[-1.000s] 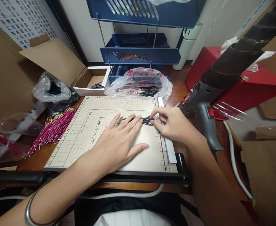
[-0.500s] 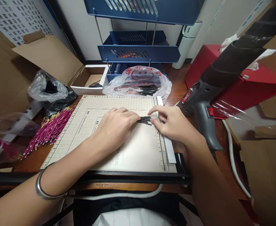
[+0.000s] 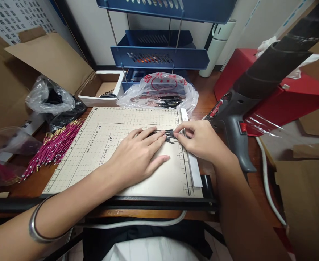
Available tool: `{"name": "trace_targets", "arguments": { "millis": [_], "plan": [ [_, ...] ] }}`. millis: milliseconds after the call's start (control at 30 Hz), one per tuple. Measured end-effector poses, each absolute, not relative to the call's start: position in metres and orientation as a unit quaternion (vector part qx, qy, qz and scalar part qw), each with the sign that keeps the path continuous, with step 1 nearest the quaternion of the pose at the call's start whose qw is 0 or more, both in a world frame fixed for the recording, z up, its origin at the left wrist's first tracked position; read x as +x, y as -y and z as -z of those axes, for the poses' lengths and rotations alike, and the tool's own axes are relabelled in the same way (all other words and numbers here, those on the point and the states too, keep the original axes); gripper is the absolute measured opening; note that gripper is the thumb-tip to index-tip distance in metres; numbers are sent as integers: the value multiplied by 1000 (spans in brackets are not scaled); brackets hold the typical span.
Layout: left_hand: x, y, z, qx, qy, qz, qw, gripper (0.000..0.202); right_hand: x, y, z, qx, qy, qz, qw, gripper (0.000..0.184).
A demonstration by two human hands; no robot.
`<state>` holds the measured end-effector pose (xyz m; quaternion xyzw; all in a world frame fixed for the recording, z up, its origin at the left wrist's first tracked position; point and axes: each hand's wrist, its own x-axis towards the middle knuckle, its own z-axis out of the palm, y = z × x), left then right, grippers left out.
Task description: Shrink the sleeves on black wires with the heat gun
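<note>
A small bundle of thin black wires [image 3: 169, 135] lies across the ruled board of a paper trimmer [image 3: 154, 177], close to its right edge. My left hand [image 3: 137, 154] rests on the left part of the bundle, palm down, its fingers stretched and the thumb spread away. Under these fingers the wires are partly hidden. At the bundle's right ends my right hand [image 3: 196, 139] has thumb and index finger brought together, pinching the tips. Beneath the right hand runs the trimmer's white edge strip [image 3: 194, 172].
Left of the board lies a heap of magenta wires [image 3: 56, 146]. Behind it stand a clear bag [image 3: 162, 87] with black wires, an open carton [image 3: 101, 99] and a blue shelf rack [image 3: 159, 58]. A grey heat gun [image 3: 232, 119] and red box [image 3: 292, 105] are at right.
My left hand has opened from curled fingers to flat, spread ones over the wires. My right thumb and index finger have closed together at the wire ends. The view has shifted slightly.
</note>
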<state>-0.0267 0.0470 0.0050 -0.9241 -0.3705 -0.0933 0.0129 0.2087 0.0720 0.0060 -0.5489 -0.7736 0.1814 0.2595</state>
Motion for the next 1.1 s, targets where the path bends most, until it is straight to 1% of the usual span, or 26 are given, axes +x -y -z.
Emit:
{"name": "trace_targets", "arguments": {
  "millis": [133,233,367,700,867,1100],
  "plan": [
    [-25,-48,-3,-926,370,69,12,62,209,-72,-6,-553,770,-176,264,17],
    [-25,-48,-3,-927,369,72,17,64,209,-72,-6,-550,771,-177,267,16],
    [-26,-46,-6,-915,398,67,24,69,210,-72,-6,-558,764,-172,273,17],
    [-20,-50,-18,-909,416,0,-14,69,210,-70,-9,-540,778,-191,258,19],
    [-18,-53,-19,-909,415,9,-38,67,210,-71,-9,-556,768,-191,255,19],
    [-13,-56,-16,-914,404,20,-43,67,209,-72,-8,-571,758,-191,251,18]
  ]
}}
